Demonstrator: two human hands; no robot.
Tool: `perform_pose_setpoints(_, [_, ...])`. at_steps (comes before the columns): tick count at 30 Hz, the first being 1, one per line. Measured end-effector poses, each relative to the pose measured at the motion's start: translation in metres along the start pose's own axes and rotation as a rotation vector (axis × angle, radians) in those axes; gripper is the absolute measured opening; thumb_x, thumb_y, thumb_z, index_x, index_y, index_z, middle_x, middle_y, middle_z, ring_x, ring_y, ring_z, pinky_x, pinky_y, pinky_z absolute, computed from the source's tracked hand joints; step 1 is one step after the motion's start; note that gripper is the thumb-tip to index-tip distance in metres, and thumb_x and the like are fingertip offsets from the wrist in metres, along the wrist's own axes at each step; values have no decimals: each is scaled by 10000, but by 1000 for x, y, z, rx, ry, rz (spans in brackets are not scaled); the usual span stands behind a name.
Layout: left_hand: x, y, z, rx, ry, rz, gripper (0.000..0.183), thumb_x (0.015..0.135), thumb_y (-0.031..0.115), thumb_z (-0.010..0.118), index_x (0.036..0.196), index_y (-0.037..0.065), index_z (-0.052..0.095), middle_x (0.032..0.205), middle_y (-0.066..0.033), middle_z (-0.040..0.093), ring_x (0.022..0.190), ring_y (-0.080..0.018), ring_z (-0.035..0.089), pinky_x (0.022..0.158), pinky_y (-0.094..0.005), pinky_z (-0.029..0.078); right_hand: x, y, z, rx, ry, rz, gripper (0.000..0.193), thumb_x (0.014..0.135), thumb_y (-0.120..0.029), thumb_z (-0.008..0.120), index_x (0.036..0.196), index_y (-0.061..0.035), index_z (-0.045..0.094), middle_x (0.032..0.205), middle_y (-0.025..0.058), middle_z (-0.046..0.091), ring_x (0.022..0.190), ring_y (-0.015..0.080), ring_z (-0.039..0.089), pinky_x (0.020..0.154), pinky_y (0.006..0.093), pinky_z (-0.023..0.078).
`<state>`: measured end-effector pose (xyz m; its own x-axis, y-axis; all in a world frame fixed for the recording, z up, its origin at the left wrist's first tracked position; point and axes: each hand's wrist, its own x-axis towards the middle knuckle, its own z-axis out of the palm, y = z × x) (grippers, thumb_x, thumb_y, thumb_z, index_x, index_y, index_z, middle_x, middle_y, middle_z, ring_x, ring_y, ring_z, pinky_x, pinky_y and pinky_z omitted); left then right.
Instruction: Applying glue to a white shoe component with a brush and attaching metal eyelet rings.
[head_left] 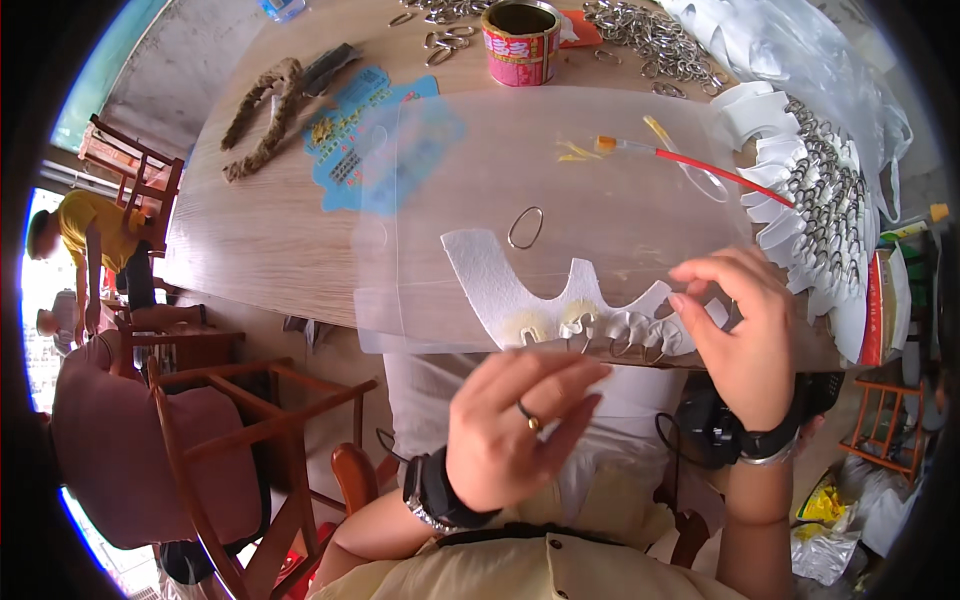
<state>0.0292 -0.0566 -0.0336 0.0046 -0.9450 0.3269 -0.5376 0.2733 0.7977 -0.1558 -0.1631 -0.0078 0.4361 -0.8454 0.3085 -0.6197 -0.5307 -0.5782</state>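
Note:
A white scalloped felt piece point(485, 275) lies at the table's near edge. Metal rings line its lower edge, and yellowish glue-like patches stain two of its tabs. Below it my left hand point(525, 425) is raised, fingers curled toward the thumb and slightly blurred; whatever is between them is too small to make out. Over the right end of the felt is my right hand point(740, 325). Its thumb and index finger are a little apart, close beside a tab. One loose oval metal ring point(525, 228) rests on the translucent plastic sheet point(440, 140) above the felt.
A red-handled brush point(710, 172) lies across the sheet. Behind stand a pink tin point(521, 45) and piles of metal rings point(650, 45). Finished-looking white felt pieces with rings point(815, 200) are stacked at right. A blue card point(350, 150) lies left; chairs point(270, 400) and people are beyond.

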Motion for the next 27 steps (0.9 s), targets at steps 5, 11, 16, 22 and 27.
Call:
perform_pose_setpoints(5, [25, -16, -5, 144, 74, -12, 350, 658, -33, 753, 982, 86, 689, 959, -76, 632, 779, -227, 633, 670, -313, 515, -10, -23, 16, 135, 69, -47, 233, 707, 79, 685, 921, -10, 669, 907, 95, 587, 745, 202, 615, 635, 314, 490])
perform_pose_setpoints(11, [31, -24, -5, 139, 10, -54, 306, 629, -25, 773, 912, 70, 703, 948, -69, 619, 780, -197, 636, 650, -296, 515, -14, -25, 48, 179, 20, 2, 206, 699, 92, 675, 888, 13, 653, 927, 84, 576, 685, 209, 597, 611, 320, 477])
perform_pose_setpoints(16, [36, -28, -7, 136, -13, -86, 270, 628, -26, 776, 874, 59, 706, 948, -70, 619, 761, -195, 643, 647, -289, 520, -12, -18, 54, 223, 23, 15, 207, 680, 91, 695, 862, 7, 643, 943, 80, 580, 647, 179, 582, 552, 303, 454])
perform_pose_setpoints(22, [41, -32, -11, 90, -74, -108, 235, 637, -26, 779, 845, 51, 703, 931, -66, 625, 738, -184, 643, 628, -287, 519, -8, -13, 55, 255, -18, 14, 186, 663, 91, 710, 800, 7, 616, 940, 86, 582, 653, 173, 591, 551, 293, 458])
perform_pose_setpoints(27, [48, -36, -12, 73, -120, -110, 196, 644, -31, 775, 806, 41, 693, 910, -58, 629, 710, -173, 633, 610, -287, 507, 0, -15, 52, 264, -71, 41, 182, 660, 86, 711, 754, 7, 577, 948, 96, 581, 670, 201, 610, 569, 304, 462])
